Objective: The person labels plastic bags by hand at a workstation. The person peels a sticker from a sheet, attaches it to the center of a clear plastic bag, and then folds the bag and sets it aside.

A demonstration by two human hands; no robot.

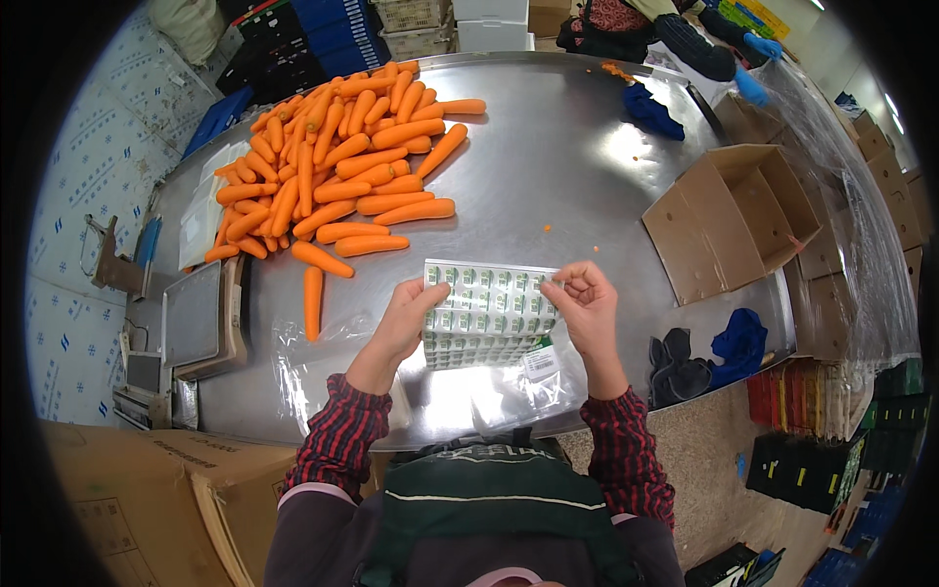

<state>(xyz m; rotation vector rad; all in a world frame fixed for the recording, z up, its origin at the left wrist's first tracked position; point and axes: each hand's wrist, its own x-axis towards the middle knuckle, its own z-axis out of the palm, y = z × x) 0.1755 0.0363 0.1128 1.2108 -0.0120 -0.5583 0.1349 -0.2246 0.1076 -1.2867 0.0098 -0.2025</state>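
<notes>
A sheet of small green-and-white stickers point(484, 301) is stretched between my two hands, above the near edge of the steel table. My left hand point(402, 315) pinches its left side, thumb on top. At the upper right corner, my right hand point(583, 301) holds it between thumb and fingers. The lower part of the sheet bends away below my grip. Under it lie clear plastic bags point(513, 400), one bearing a printed label point(541, 362). Another clear bag point(297, 367) lies left of my left forearm. A large heap of carrots point(337, 161) covers the table's far left.
A bench scale point(194, 315) stands at the left edge. To the right are an open cardboard box point(726, 220), dark gloves point(678, 367) and blue cloth point(737, 345). A second blue cloth point(651, 111) lies far right. Beyond the table, another person's blue-gloved hands point(752, 84) touch plastic film.
</notes>
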